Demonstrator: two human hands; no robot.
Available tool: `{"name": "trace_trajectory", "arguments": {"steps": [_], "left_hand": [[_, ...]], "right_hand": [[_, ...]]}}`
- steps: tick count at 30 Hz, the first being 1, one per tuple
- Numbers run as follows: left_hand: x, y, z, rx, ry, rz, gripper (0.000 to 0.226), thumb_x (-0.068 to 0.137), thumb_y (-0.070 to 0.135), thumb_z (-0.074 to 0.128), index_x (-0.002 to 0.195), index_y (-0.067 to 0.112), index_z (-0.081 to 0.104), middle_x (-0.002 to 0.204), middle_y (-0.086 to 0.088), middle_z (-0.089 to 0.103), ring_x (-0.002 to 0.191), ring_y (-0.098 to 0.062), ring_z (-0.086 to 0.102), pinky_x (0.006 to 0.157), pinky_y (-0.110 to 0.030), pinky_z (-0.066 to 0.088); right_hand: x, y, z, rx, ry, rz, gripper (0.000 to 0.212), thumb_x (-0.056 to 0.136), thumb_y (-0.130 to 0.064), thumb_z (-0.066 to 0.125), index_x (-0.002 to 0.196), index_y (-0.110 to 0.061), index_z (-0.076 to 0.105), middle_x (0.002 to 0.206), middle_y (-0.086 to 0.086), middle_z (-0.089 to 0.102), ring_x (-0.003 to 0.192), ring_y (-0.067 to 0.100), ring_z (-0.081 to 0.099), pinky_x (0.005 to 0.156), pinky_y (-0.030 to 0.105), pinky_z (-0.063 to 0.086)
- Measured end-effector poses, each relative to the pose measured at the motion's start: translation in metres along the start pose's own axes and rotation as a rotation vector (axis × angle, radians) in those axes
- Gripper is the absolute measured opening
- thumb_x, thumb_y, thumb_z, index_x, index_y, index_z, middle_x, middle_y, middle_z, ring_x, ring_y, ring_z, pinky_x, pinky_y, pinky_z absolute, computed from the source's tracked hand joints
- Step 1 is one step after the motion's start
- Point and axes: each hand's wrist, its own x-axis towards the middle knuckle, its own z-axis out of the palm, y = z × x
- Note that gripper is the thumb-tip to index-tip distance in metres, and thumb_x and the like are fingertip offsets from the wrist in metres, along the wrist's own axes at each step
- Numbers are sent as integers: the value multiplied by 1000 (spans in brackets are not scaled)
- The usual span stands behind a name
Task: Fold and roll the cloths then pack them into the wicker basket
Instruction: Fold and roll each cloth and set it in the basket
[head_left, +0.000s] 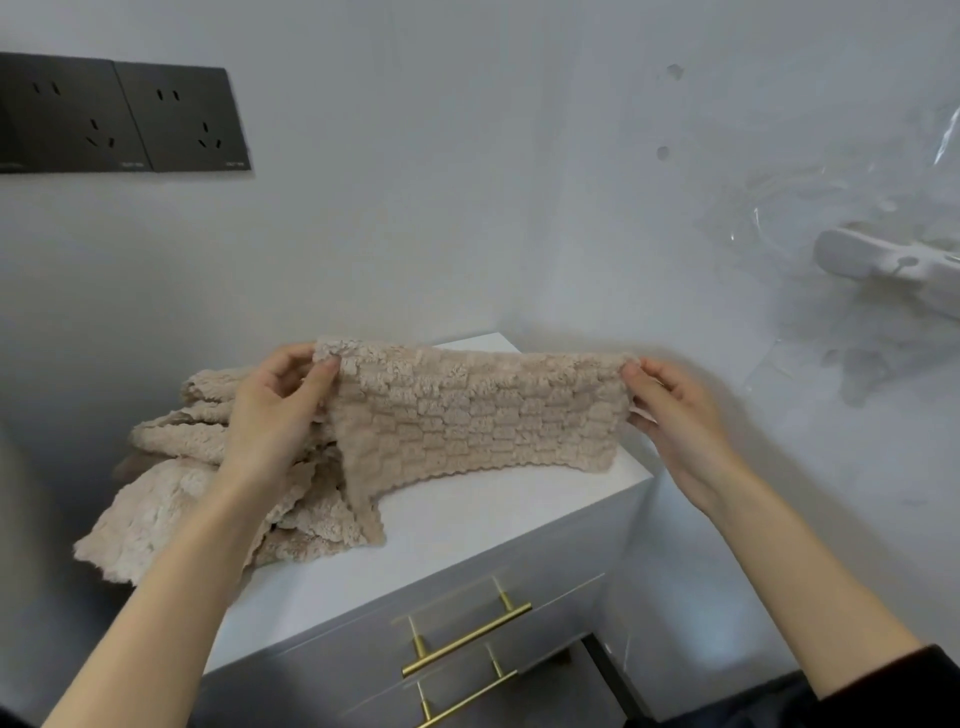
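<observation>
Both hands are pinching the top corners of one beige cloth (467, 410) — left hand (275, 410) thumb over fingers at the left corner, right hand (675, 415) fingers curled on the right corner. It's stretched wide just above the white cabinet top (467, 525), lower left corner trailing down — more cloths (176, 467) heaped at the left.

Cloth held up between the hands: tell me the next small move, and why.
Probably lower the cloth flat onto the bare part of the cabinet top, right of the pile. The left hand and right hand pinch its upper corners and it hangs stretched, with one lower corner reaching the top, so it is not yet folded.
</observation>
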Motion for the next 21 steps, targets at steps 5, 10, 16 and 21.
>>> {"name": "trace_trajectory", "arguments": {"steps": [5, 10, 16, 21], "left_hand": [[-5, 5, -3, 112, 94, 112, 5, 88, 30, 65, 84, 28, 65, 97, 12, 68, 85, 10, 60, 67, 1, 40], [-9, 18, -7, -86, 82, 154, 20, 85, 43, 61, 71, 28, 62, 58, 16, 61, 54, 0, 52, 54, -8, 43], [-13, 7, 3, 137, 145, 25, 24, 91, 33, 60, 72, 20, 62, 55, 13, 59, 52, -2, 51, 47, -13, 40], [-20, -14, 13, 359, -232, -261, 12, 95, 30, 54, 101, 22, 61, 89, 7, 64, 72, -4, 63, 55, -14, 50]], "right_hand": [[5, 0, 8, 46, 169, -139, 7, 92, -21, 60, 96, -24, 65, 113, -12, 65, 106, 3, 59, 98, 24, 44], [0, -8, 18, 123, 125, -213, 12, 95, -25, 58, 87, -33, 61, 80, -3, 66, 79, 13, 59, 78, 29, 47], [-2, -3, 25, 3, 296, -272, 11, 91, -28, 64, 82, -33, 61, 65, -9, 66, 63, 7, 60, 59, 21, 49], [20, 17, 14, -337, 195, 50, 14, 91, -20, 60, 98, -15, 71, 97, 7, 71, 92, 18, 66, 89, 40, 53]]}}
